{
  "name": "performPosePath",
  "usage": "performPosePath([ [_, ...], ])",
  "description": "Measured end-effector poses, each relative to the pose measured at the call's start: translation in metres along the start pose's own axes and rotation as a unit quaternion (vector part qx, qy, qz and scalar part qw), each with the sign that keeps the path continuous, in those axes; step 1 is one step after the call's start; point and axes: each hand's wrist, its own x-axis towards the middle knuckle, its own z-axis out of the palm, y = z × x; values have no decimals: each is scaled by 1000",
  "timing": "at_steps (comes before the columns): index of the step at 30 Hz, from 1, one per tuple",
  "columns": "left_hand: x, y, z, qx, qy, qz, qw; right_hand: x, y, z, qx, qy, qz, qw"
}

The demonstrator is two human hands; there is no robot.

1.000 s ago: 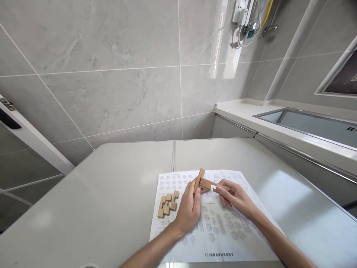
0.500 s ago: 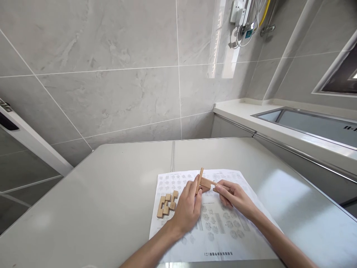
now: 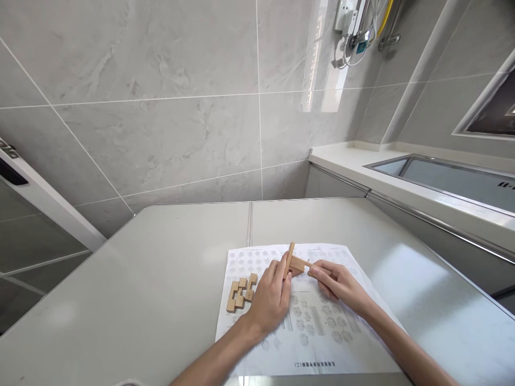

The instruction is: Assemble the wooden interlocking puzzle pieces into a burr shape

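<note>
On the table (image 3: 153, 279), a printed sheet (image 3: 257, 360) lies flat. Your left hand (image 3: 272, 294), partly curled, grips crossed wooden pieces (image 3: 289, 260) above it; your right hand (image 3: 338, 281) pinches a thin bar (image 3: 306, 262) touching them. These appear partly joined; notched blocks (image 3: 240, 301) lie unadded beside your left hand.

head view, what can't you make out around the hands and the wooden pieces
All in the head view:
Held light-brown wooden pieces: parts are hidden by the left hand and the right hand, so how they join is unclear.
White printed paper sheet: its grey text and figures are too small to read, and both hands cover part.
White curved object: cut off by the bottom edge.
</note>
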Motion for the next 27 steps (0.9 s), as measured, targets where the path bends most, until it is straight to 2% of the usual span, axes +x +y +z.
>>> performPosePath([
  [27,-1,2,-2,-2,-28,10,1000,-1,-1,0,-37,-20,-2,999],
])
